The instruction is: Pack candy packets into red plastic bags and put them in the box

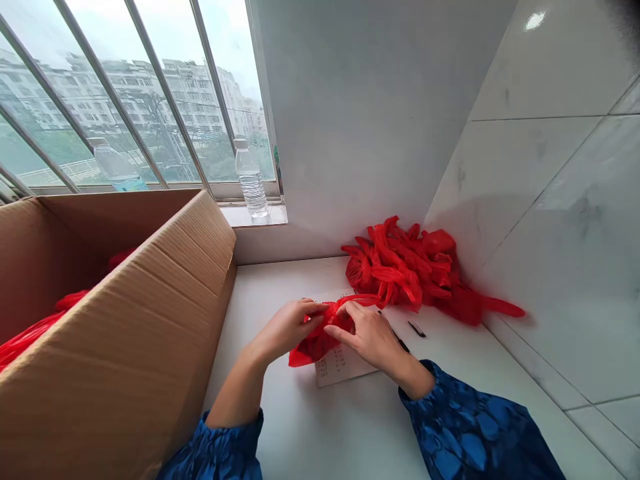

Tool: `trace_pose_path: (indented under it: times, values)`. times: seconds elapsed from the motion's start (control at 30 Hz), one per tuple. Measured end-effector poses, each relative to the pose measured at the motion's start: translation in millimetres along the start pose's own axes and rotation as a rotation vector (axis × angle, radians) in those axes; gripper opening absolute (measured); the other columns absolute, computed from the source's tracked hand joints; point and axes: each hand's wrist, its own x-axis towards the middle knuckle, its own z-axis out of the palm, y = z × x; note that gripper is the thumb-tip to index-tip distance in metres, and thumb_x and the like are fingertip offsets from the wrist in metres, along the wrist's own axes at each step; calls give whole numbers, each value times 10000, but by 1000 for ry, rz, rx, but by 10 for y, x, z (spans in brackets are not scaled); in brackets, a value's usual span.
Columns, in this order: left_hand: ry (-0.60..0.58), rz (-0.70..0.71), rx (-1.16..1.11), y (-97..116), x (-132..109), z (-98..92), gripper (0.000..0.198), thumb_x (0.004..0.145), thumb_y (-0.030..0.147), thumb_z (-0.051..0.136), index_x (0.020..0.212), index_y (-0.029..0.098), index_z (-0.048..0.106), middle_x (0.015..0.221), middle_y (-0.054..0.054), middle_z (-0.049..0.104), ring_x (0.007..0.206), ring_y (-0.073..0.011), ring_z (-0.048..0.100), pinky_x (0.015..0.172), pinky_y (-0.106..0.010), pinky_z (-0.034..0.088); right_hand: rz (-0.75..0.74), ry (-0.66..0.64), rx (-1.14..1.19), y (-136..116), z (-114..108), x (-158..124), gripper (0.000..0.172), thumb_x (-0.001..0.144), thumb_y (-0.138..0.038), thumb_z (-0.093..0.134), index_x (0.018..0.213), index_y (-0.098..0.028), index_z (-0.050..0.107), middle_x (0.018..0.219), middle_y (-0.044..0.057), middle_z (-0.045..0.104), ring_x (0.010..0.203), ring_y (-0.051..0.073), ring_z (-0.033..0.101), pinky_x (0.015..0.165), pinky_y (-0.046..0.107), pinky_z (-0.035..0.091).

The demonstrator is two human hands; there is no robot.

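Both my hands meet over a crumpled red plastic bag (316,344) on the white counter (350,427). My left hand (285,327) pinches its left side with curled fingers. My right hand (367,335) presses and grips the bag's top from the right. The bag lies partly on a white printed paper sheet (339,367). Just behind my hands sits a heap of red plastic bags (410,270) in the corner by the tiled wall.
A large open cardboard box (130,333) stands at the left with red bags (30,333) inside. A clear water bottle (251,180) stands on the window sill, another bottle (114,167) farther left. A small dark object (417,329) lies on the counter.
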Motion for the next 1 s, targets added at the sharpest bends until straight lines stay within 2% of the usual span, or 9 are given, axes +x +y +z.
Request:
trace_pose_path:
  times: [0.07,0.2,0.33,0.5,0.57,0.63,0.7,0.9,1.0]
  values:
    - [21,-9,7,0,13,23,300,938,287,528,1136,261,753,1003,-28,716,876,-178,640,748,-252,478,-12,-2,-28,4,36,8,274,948,-497,613,971,-226,640,956,27,720,885,222,674,728,305,413]
    - [104,-10,47,-51,34,31,293,888,181,551,1063,249,775,984,-24,740,878,-174,667,769,-253,491,-60,-8,-60,32,54,19,49,922,-237,635,879,-218,620,874,-4,710,796,182,647,650,271,345]
    - [188,7,92,-113,36,-21,269,913,183,531,1009,241,776,967,-29,748,865,-173,665,776,-261,490,-85,-23,-41,31,-108,-23,118,902,-188,605,789,-218,588,779,-27,679,718,152,601,616,258,299]
    - [208,-1,146,-93,39,-50,262,942,231,521,1024,260,768,964,-27,746,852,-174,659,789,-281,482,-74,-66,-46,-19,-322,-83,157,904,-205,610,754,-212,561,727,-45,643,666,127,552,589,253,259]
    - [210,-11,174,-87,43,-43,257,938,222,527,1033,272,761,964,-14,748,838,-170,659,900,-331,462,-68,-75,-56,-19,-351,-87,164,906,-208,611,753,-211,552,716,-50,629,658,121,538,585,251,251]
    - [213,-32,204,-96,42,-38,258,931,206,534,1032,293,755,968,8,751,827,-164,662,1045,-413,377,-75,-86,-64,0,-366,-87,161,904,-196,609,758,-212,545,723,-54,625,663,118,533,588,249,249]
    - [225,-64,232,-121,36,-41,261,927,201,539,1035,306,752,951,21,753,840,-168,667,1109,-469,295,-88,-92,-70,34,-385,-88,164,902,-181,606,757,-213,535,733,-59,621,673,114,528,593,245,251]
    - [268,-200,280,-252,21,-78,253,888,211,589,1035,328,760,873,17,759,857,-202,676,968,-414,414,-105,-112,-87,143,-466,-101,194,887,-191,621,730,-212,507,721,-66,593,679,109,518,588,234,250]
    - [359,-291,316,-308,-3,-143,280,884,152,553,1014,281,765,932,-35,761,940,-253,675,923,-427,432,-51,-155,-148,167,-489,-103,201,853,-151,620,696,-205,505,677,-62,586,660,112,523,575,242,241]
